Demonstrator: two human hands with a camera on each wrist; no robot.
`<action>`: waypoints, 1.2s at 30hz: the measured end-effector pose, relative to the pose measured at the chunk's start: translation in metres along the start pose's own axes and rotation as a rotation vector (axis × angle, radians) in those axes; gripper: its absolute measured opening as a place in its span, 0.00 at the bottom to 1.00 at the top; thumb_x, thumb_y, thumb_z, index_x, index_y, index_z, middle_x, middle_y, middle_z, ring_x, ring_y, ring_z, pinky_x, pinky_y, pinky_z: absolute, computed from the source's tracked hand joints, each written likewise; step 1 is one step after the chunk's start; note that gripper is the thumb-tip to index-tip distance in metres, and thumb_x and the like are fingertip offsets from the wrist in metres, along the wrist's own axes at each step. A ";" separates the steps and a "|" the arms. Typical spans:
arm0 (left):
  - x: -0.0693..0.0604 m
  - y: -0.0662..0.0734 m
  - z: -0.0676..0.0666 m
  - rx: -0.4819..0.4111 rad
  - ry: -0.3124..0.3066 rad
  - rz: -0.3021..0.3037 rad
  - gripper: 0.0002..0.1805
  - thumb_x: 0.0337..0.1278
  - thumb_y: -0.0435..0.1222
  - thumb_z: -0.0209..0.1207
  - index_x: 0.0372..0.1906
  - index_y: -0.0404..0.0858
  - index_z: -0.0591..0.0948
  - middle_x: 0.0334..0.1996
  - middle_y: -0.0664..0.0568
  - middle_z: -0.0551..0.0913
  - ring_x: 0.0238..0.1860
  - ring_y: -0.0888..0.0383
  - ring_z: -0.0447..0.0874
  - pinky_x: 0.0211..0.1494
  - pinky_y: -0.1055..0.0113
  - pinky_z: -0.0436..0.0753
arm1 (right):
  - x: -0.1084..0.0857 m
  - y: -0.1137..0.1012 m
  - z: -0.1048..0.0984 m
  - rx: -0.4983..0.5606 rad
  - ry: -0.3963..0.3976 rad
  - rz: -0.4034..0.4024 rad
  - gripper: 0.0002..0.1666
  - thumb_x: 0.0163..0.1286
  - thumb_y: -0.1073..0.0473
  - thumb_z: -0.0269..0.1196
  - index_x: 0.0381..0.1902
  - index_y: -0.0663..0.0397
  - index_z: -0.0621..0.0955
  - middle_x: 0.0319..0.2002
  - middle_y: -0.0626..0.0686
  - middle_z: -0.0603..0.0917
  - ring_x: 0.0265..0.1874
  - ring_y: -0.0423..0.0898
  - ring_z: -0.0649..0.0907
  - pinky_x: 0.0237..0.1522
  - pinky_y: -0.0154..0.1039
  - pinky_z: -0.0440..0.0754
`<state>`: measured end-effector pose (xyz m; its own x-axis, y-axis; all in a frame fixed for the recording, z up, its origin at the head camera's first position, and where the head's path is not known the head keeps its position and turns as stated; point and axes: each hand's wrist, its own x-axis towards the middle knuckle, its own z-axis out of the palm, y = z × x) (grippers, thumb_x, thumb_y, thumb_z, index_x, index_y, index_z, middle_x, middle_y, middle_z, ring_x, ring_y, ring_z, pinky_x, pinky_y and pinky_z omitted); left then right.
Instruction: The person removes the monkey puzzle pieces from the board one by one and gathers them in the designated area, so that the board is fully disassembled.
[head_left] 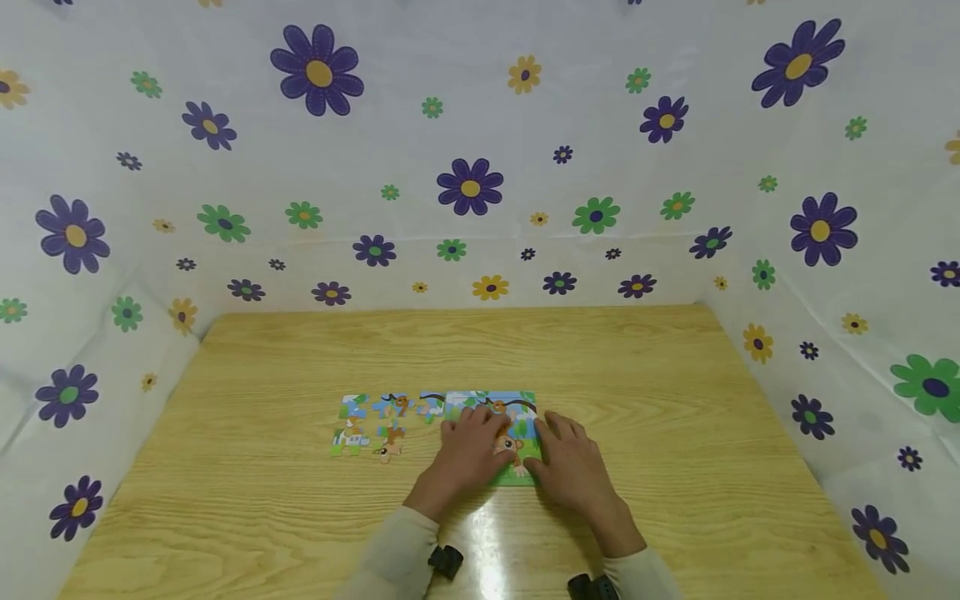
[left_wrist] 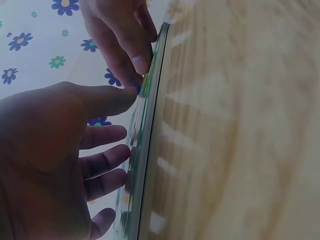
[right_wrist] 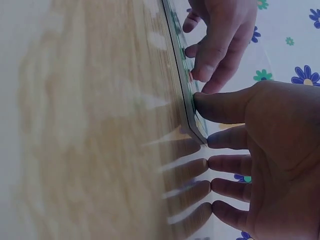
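Spread: left hand on animal-printed puzzle board | Spread: right hand, thumb touching board

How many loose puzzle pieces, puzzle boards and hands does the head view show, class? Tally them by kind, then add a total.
Loose puzzle pieces: 5
Puzzle board: 1
Hands (left hand, right hand): 2
Total: 8

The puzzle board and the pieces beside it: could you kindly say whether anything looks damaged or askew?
Nothing stands out: the loose pieces lie flat, left of the puzzle board, with no damage visible; the hands cover part of the board.
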<state>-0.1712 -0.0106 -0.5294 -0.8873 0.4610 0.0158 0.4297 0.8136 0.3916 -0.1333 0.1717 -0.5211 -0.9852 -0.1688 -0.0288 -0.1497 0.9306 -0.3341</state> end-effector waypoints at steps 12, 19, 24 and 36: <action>0.010 0.008 0.003 0.026 -0.015 -0.089 0.22 0.60 0.54 0.59 0.56 0.52 0.77 0.50 0.54 0.75 0.48 0.53 0.69 0.44 0.49 0.66 | 0.000 0.003 0.000 -0.003 -0.006 0.005 0.36 0.67 0.45 0.62 0.68 0.54 0.70 0.69 0.60 0.68 0.67 0.62 0.68 0.58 0.64 0.70; 0.019 0.008 -0.003 -0.052 -0.083 -0.122 0.21 0.54 0.51 0.66 0.50 0.48 0.77 0.45 0.53 0.74 0.49 0.52 0.69 0.50 0.44 0.66 | 0.001 0.000 0.000 0.017 -0.009 0.000 0.35 0.66 0.46 0.64 0.67 0.55 0.72 0.68 0.60 0.69 0.67 0.62 0.68 0.57 0.65 0.70; 0.021 0.006 -0.003 -0.078 -0.083 -0.131 0.22 0.52 0.49 0.68 0.49 0.48 0.75 0.43 0.54 0.73 0.47 0.52 0.68 0.49 0.45 0.65 | 0.002 -0.001 0.001 0.009 -0.016 0.009 0.36 0.65 0.45 0.64 0.67 0.55 0.71 0.68 0.59 0.69 0.67 0.62 0.68 0.58 0.65 0.69; 0.020 0.010 -0.001 -0.110 0.000 -0.098 0.21 0.52 0.50 0.68 0.48 0.49 0.76 0.34 0.62 0.80 0.42 0.55 0.76 0.46 0.49 0.64 | 0.001 -0.004 -0.003 -0.004 -0.035 0.023 0.36 0.66 0.46 0.63 0.67 0.56 0.71 0.68 0.59 0.68 0.67 0.61 0.67 0.57 0.65 0.70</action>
<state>-0.1847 0.0058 -0.5241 -0.9240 0.3814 -0.0274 0.3202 0.8109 0.4898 -0.1338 0.1693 -0.5169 -0.9849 -0.1585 -0.0693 -0.1274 0.9355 -0.3297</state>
